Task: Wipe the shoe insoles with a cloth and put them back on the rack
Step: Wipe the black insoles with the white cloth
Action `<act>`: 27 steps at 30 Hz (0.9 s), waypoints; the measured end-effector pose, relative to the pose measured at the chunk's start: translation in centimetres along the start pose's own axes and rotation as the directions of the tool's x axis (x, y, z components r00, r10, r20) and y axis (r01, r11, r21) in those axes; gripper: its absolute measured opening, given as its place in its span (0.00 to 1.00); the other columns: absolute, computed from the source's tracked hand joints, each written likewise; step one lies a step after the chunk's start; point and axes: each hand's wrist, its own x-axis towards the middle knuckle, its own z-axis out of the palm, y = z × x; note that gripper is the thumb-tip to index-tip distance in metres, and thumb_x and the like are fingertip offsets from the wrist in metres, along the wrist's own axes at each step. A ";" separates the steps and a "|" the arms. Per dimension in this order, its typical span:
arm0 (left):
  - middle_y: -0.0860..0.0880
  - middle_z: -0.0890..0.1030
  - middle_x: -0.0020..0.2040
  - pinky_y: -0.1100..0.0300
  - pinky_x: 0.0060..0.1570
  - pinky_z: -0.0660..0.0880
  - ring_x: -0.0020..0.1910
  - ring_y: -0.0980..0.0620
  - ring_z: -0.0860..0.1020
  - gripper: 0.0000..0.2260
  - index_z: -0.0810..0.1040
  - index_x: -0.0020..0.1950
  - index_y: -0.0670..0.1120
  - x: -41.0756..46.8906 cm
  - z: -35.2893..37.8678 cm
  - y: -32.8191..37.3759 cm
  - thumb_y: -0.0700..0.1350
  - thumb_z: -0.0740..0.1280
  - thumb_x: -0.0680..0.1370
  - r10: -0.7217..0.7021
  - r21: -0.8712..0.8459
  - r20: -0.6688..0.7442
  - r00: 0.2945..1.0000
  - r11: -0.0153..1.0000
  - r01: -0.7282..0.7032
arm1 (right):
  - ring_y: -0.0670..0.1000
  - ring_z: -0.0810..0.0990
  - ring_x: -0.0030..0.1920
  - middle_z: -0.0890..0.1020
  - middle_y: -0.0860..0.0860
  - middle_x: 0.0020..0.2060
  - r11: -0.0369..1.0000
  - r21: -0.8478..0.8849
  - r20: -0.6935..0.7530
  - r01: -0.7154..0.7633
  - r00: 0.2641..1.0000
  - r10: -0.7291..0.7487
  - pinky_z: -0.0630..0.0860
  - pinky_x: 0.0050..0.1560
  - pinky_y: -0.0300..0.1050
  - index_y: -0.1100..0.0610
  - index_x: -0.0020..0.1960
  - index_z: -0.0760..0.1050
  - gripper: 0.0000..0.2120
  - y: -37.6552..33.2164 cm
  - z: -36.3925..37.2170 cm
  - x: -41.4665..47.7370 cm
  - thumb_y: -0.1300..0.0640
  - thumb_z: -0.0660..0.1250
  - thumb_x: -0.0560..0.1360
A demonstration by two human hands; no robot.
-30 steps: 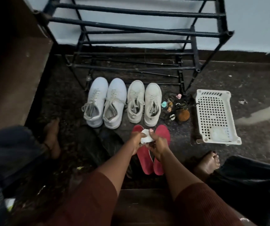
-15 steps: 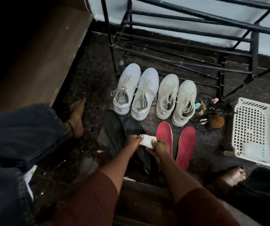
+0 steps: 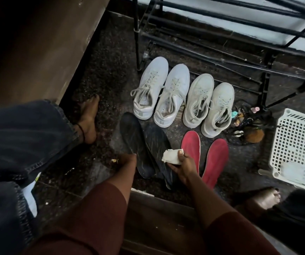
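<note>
The hands are doing different jobs now. The right hand (image 3: 182,166) is holding the white cloth (image 3: 172,157) by itself, squeezed between thumb and fingers. The left hand (image 3: 127,160) has let go of the cloth, which both hands were holding half a second ago. It is now reaching down to the left black insole (image 3: 135,144), its fingers bent and touching the insole's edge; I cannot tell if it is gripping.

The two black insoles are lying on the floor (image 3: 100,80), just in front of the white sneakers (image 3: 161,92). The right black insole (image 3: 158,142) is touching the left one, and its heel end is going under the right hand. Both are lying long ways, with toes pointing up toward the sneakers and leaning a bit left.

The two red insoles (image 3: 205,155) are lying flat to the right of the black ones, in front of the pale grey sneakers (image 3: 208,105). Their toes are pointing toward the sneakers too, and they are fanning apart a little.

The black rack (image 3: 240,24) is standing behind the sneakers. A white basket (image 3: 299,144) is sitting to the right of the red insoles.
</note>
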 end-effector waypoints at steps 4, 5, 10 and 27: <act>0.37 0.75 0.63 0.47 0.61 0.73 0.61 0.37 0.75 0.25 0.72 0.66 0.36 -1.9 -0.8 1.1 0.44 0.72 0.72 0.063 -0.006 0.020 0.998 0.998 -0.063 | 0.57 0.79 0.49 0.77 0.61 0.56 0.999 0.030 0.017 -0.032 0.999 0.032 0.76 0.50 0.56 0.62 0.57 0.70 0.10 0.3 -1.0 0.1 0.57 0.56 0.81; 0.37 0.77 0.61 0.48 0.59 0.74 0.59 0.38 0.76 0.22 0.74 0.63 0.35 -2.7 -1.1 1.4 0.42 0.72 0.73 0.088 -0.023 0.023 0.996 0.996 -0.087 | 0.57 0.78 0.49 0.77 0.61 0.57 0.998 0.045 0.019 -0.047 0.999 0.047 0.76 0.50 0.56 0.62 0.56 0.70 0.09 0.3 -1.1 0.2 0.59 0.56 0.81; 0.37 0.79 0.57 0.53 0.52 0.74 0.55 0.39 0.78 0.16 0.77 0.59 0.34 -4.0 -1.8 1.5 0.35 0.70 0.72 0.122 -0.108 0.063 0.991 0.988 -0.115 | 0.57 0.78 0.46 0.78 0.60 0.49 0.980 0.154 0.030 -0.124 0.992 0.121 0.77 0.47 0.53 0.65 0.57 0.70 0.13 -0.5 -1.0 -0.5 0.67 0.51 0.76; 0.42 0.79 0.43 0.56 0.39 0.73 0.40 0.45 0.76 0.10 0.78 0.43 0.43 -16.6 -6.5 5.5 0.47 0.60 0.75 0.265 -0.827 0.262 0.928 0.558 0.074 | 0.57 0.79 0.50 0.76 0.64 0.59 0.979 0.191 0.251 0.074 0.960 -0.122 0.80 0.37 0.43 0.70 0.65 0.65 0.20 -5.8 5.2 -9.3 0.73 0.61 0.74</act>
